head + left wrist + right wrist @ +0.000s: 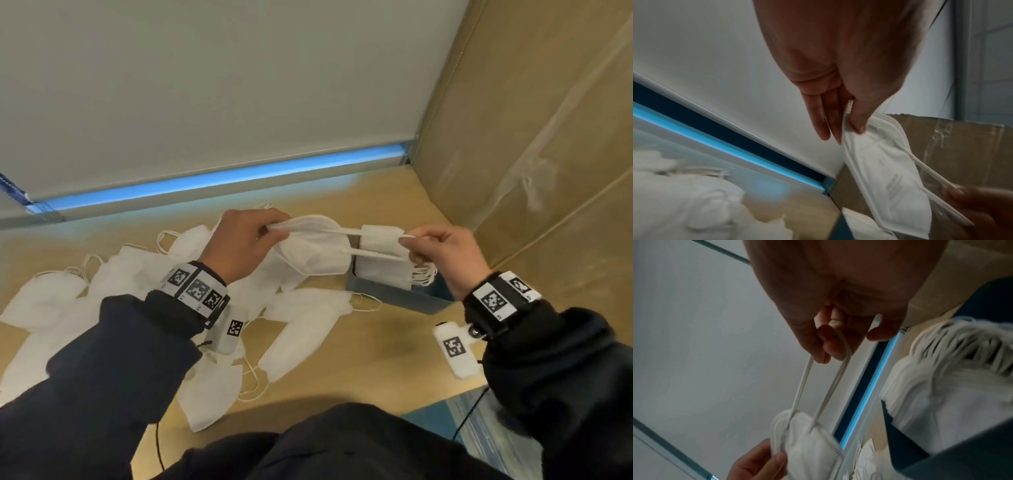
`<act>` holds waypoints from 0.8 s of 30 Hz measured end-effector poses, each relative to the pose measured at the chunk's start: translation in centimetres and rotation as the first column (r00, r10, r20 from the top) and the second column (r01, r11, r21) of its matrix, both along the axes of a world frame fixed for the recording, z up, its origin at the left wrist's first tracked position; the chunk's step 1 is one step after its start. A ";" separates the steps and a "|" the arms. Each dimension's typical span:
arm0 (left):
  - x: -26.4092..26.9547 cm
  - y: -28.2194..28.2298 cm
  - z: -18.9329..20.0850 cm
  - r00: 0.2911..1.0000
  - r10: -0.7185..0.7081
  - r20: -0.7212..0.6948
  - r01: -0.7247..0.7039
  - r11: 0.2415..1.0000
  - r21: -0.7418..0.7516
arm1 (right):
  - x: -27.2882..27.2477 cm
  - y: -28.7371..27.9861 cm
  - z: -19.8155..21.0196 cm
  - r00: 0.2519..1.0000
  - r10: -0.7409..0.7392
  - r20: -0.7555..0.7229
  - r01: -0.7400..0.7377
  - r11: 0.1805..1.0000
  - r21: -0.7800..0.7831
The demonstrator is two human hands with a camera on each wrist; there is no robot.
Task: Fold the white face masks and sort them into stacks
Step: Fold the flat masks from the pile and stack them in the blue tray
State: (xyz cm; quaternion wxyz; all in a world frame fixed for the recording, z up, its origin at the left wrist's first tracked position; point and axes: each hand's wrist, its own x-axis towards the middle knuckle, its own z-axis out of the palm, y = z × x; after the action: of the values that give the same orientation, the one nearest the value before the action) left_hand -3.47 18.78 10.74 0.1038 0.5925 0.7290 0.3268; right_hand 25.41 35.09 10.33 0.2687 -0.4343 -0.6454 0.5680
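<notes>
I hold one white folded face mask (313,248) in the air between both hands. My left hand (245,240) pinches its left edge between thumb and fingers; the mask (879,164) hangs below that hand (851,123) in the left wrist view. My right hand (442,248) pinches the mask's ear loop (370,245) and pulls it taut to the right; the loop (818,386) runs from that hand (830,344) down to the mask (807,447). Behind the loop, a stack of folded masks (383,263) stands in a blue box (400,294).
A loose pile of several unfolded white masks (137,301) covers the tan table (359,359) at left and centre. A cardboard wall (531,137) rises on the right. A grey panel with a blue lit strip (222,178) closes the back.
</notes>
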 end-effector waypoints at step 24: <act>11.5 12.6 -10.2 0.761 -0.252 -0.598 0.095 0.955 -0.281 | 6.5 5.8 -7.2 0.886 -0.065 0.459 -0.078 0.955 0.285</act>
State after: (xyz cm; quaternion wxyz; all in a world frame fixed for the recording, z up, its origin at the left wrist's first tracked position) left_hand 7.99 31.37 0.54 -0.0461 0.7161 0.6964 0.0115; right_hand 31.90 40.87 3.15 0.1666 -0.5100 -0.7697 0.3459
